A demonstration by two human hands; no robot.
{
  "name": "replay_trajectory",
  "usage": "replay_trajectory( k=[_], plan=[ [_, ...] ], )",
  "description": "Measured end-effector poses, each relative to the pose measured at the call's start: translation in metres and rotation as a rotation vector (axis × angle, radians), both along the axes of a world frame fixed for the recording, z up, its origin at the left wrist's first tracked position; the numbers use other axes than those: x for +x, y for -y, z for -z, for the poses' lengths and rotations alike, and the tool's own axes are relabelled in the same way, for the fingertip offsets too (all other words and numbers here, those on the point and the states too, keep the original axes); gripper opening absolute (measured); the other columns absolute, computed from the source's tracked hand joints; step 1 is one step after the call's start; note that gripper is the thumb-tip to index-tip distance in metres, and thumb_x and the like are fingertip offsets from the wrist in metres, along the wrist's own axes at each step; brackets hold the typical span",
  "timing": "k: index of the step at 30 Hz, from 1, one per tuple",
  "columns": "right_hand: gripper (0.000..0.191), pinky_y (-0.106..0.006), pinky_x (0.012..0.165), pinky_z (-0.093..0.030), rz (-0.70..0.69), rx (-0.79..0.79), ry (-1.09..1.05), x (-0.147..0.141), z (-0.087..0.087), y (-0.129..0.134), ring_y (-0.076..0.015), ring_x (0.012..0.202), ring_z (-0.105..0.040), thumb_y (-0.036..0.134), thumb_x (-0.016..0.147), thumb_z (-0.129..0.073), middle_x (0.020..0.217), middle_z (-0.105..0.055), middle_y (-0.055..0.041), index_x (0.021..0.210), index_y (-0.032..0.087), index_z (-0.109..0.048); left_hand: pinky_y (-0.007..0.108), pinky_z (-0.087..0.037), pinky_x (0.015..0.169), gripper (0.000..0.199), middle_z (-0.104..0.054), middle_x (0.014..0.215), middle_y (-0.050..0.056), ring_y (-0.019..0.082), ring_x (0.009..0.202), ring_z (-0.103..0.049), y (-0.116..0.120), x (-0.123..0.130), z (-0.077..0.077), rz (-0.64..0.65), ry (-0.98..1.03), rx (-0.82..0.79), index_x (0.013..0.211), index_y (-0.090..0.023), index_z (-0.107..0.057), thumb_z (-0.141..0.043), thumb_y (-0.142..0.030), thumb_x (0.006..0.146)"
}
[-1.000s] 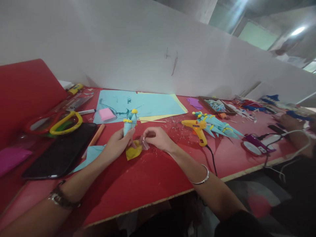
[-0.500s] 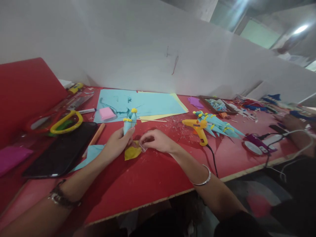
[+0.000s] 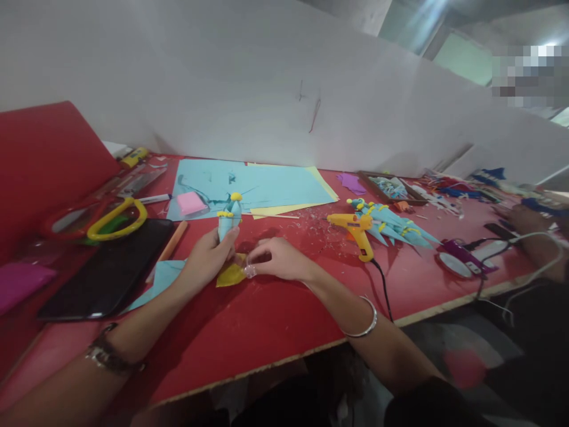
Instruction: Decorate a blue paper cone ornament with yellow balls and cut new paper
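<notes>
Lying below a pale wall (image 3: 222, 89), the red tabletop (image 3: 258, 332) bears a glue gun (image 3: 361, 232), right; centrally, the left hand (image 3: 208, 256) grips a blue-and-yellow figure (image 3: 227, 222), the right hand (image 3: 282, 260) pinching clear plastic (image 3: 250, 271).

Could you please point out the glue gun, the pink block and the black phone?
Glue gun (image 3: 363, 240): head view, on its yellow handle.
Pink block (image 3: 189, 203): head view, on its top face.
Black phone (image 3: 106, 276): head view, on its dark flat face.
</notes>
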State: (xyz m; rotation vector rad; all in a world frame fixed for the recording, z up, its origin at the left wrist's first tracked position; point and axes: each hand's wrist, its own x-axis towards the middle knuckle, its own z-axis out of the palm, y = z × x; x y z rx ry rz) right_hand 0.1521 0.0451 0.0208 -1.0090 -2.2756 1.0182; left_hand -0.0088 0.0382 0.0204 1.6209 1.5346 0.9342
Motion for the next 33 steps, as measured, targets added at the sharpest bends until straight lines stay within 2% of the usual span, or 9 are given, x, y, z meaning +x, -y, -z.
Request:
replay_trajectory(
  k=[3,9,12,16,21,25,27,30,33],
  plan=[
    [0.015,-0.021,0.058,-0.034,-0.013,0.042,0.035,-0.003,0.0,0.003,-0.0109,0.067,-0.049,0.028,0.069,-0.063,0.066,-0.056,-0.0005,0.074,0.015,-0.069,0.021,-0.031,0.042,0.04,-0.04,0.043,-0.005,0.01,0.042,-0.04,0.001,0.001,0.002,-0.027,-0.012,-0.002,0.05,-0.02,-0.034,-0.037,-0.05,0.076],
    [0.015,-0.021,0.055,-0.031,0.155,0.157,0.054,-0.013,0.008,0.009,-0.0096,0.061,-0.046,0.028,0.067,-0.064,0.062,-0.053,0.0,0.067,0.013,-0.068,0.022,-0.031,0.044,0.039,-0.044,0.045,-0.004,0.011,0.044,-0.043,0.002,0.002,0.003,-0.07,-0.133,0.056,0.051,-0.02,-0.036,-0.036,-0.05,0.076],
    [0.009,-0.021,0.055,-0.031,0.149,0.181,0.08,-0.014,0.009,0.01,-0.0094,0.061,-0.046,0.021,0.067,-0.063,0.062,-0.054,0.0001,0.069,0.014,-0.068,0.022,-0.031,0.043,0.037,-0.043,0.045,-0.004,0.011,0.044,-0.042,0.002,0.002,0.002,-0.069,-0.152,0.064,0.052,-0.02,-0.035,-0.035,-0.05,0.076],
    [0.009,-0.021,0.056,-0.033,0.128,0.184,0.112,-0.014,0.007,0.01,-0.0095,0.062,-0.047,0.02,0.067,-0.063,0.065,-0.054,-0.0007,0.072,0.014,-0.068,0.022,-0.03,0.042,0.037,-0.04,0.046,-0.005,0.011,0.044,-0.04,0.002,0.003,0.002,-0.058,-0.163,0.066,0.053,-0.021,-0.034,-0.034,-0.05,0.076],
    [0.009,-0.023,0.058,-0.036,0.114,0.129,0.091,-0.011,0.004,0.007,-0.0107,0.063,-0.049,0.017,0.068,-0.061,0.068,-0.055,-0.0031,0.071,0.011,-0.067,0.022,-0.028,0.041,0.037,-0.036,0.044,-0.005,0.011,0.044,-0.038,0.0,0.002,0.003,-0.077,-0.216,0.075,0.052,-0.021,-0.032,-0.034,-0.05,0.076],
    [0.008,-0.025,0.064,-0.04,0.137,-0.121,-0.141,-0.004,0.002,-0.002,-0.0106,0.063,-0.053,0.012,0.07,-0.057,0.063,-0.058,-0.001,0.066,0.013,-0.064,0.023,-0.029,0.042,0.037,-0.043,0.045,-0.003,0.013,0.046,-0.044,0.0,0.001,0.003,-0.087,-0.266,0.106,0.052,-0.021,-0.035,-0.034,-0.049,0.075],
    [0.009,-0.026,0.066,-0.043,0.225,-0.267,-0.336,-0.001,0.004,-0.008,-0.01,0.061,-0.055,0.015,0.071,-0.056,0.061,-0.06,0.0006,0.065,0.015,-0.063,0.023,-0.031,0.043,0.037,-0.049,0.047,-0.002,0.014,0.049,-0.048,0.0,0.0,0.003,-0.072,-0.283,0.113,0.053,-0.02,-0.038,-0.034,-0.049,0.075],
    [0.006,-0.027,0.069,-0.045,0.438,-0.398,-0.623,0.001,0.006,-0.015,-0.0087,0.06,-0.056,0.019,0.069,-0.059,0.062,-0.06,0.0025,0.064,0.017,-0.061,0.023,-0.034,0.045,0.038,-0.054,0.049,-0.001,0.015,0.05,-0.052,0.001,0.0,0.003,-0.048,-0.264,0.104,0.054,-0.02,-0.041,-0.034,-0.051,0.076],
    [0.004,-0.028,0.072,-0.046,0.508,-0.517,-0.849,0.0,0.006,-0.018,-0.0078,0.059,-0.057,0.021,0.067,-0.062,0.063,-0.061,0.003,0.067,0.018,-0.061,0.023,-0.035,0.045,0.039,-0.056,0.048,-0.001,0.014,0.049,-0.052,0.002,0.0,0.004,-0.026,-0.216,0.089,0.054,-0.02,-0.042,-0.034,-0.051,0.076]
  ],
)
